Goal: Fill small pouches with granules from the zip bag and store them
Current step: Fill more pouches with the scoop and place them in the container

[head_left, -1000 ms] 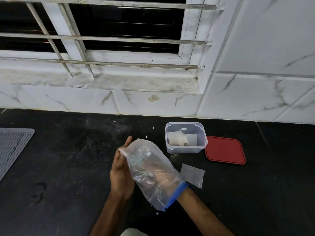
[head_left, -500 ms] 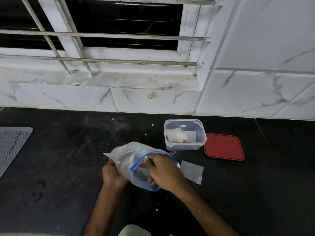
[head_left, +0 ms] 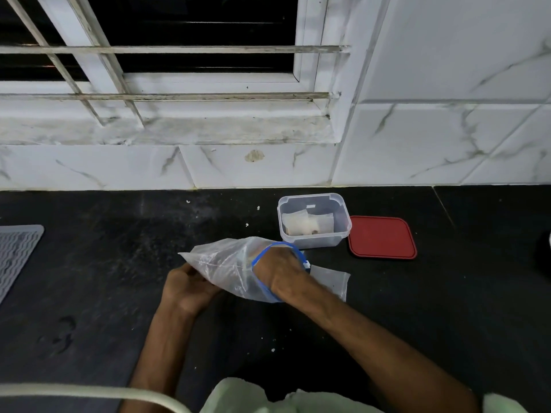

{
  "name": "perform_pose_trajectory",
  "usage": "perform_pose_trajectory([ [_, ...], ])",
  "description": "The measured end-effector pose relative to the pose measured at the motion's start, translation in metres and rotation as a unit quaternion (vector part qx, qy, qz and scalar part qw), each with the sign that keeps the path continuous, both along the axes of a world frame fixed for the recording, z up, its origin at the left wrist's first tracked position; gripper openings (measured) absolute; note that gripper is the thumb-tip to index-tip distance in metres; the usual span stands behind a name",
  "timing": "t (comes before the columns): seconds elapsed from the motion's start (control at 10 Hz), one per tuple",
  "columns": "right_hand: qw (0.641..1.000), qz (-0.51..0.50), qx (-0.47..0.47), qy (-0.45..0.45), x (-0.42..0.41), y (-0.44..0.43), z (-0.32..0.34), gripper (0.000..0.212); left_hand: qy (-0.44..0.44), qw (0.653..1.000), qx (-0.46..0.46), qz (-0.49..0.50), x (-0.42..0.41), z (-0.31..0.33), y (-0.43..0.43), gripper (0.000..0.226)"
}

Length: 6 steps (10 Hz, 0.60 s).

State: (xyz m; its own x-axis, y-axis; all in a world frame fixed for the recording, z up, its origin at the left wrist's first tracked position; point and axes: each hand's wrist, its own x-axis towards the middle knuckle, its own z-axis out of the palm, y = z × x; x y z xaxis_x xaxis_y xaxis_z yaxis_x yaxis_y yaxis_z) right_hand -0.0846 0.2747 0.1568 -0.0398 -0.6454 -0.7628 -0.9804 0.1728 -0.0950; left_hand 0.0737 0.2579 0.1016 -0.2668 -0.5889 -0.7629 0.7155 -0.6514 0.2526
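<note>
The clear zip bag (head_left: 226, 263) with a blue zip rim lies nearly level just above the black counter. My left hand (head_left: 187, 289) grips its closed end at the left. My right hand (head_left: 280, 269) reaches into the bag's mouth, with the blue rim looped round its back; its fingers are hidden behind the plastic. An empty small pouch (head_left: 331, 280) lies flat on the counter just right of my right hand. Behind it, a clear plastic container (head_left: 313, 198) holds small filled pouches (head_left: 307, 223).
A red lid (head_left: 381, 236) lies flat to the right of the container. A grey ribbed mat (head_left: 15, 251) sits at the left edge. The white tiled wall and barred window sill close the back. A pale cable (head_left: 89, 390) crosses the bottom left.
The bag came down from a raised tilt to nearly level. My right hand drew back from deep inside to the bag's mouth. My left hand shifted to the bag's closed end.
</note>
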Motion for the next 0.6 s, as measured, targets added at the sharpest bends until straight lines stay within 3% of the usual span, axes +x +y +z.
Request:
perform_pose_trajectory([
  [0.1, 0.998, 0.044, -0.036, 0.01, -0.008, 0.005, 0.003, 0.04, -0.049, 0.997, -0.019, -0.053, 0.002, -0.003, 0.0, 0.039],
  [0.2, 0.997, -0.015, -0.059, -0.043, -0.02, 0.022, -0.006, 0.042, -0.132, 0.983, -0.075, -0.107, -0.004, 0.0, 0.004, 0.03],
  [0.3, 0.974, -0.14, -0.093, -0.152, -0.037, 0.036, -0.035, 0.039, -0.202, 0.956, -0.154, -0.149, -0.008, 0.004, 0.009, 0.032],
  [0.4, 0.98, -0.087, -0.113, -0.139, -0.052, 0.038, -0.052, 0.033, -0.278, 0.911, -0.234, -0.195, -0.01, 0.008, 0.011, 0.032],
  [0.5, 0.959, 0.035, 0.118, -0.254, -0.023, 0.006, -0.072, 0.033, -0.365, 0.849, -0.326, -0.199, -0.009, 0.0, 0.012, 0.027],
  [0.6, 0.829, -0.426, -0.088, -0.35, -0.034, 0.007, -0.101, 0.032, -0.472, 0.781, -0.393, -0.11, -0.001, -0.015, 0.013, 0.023],
])
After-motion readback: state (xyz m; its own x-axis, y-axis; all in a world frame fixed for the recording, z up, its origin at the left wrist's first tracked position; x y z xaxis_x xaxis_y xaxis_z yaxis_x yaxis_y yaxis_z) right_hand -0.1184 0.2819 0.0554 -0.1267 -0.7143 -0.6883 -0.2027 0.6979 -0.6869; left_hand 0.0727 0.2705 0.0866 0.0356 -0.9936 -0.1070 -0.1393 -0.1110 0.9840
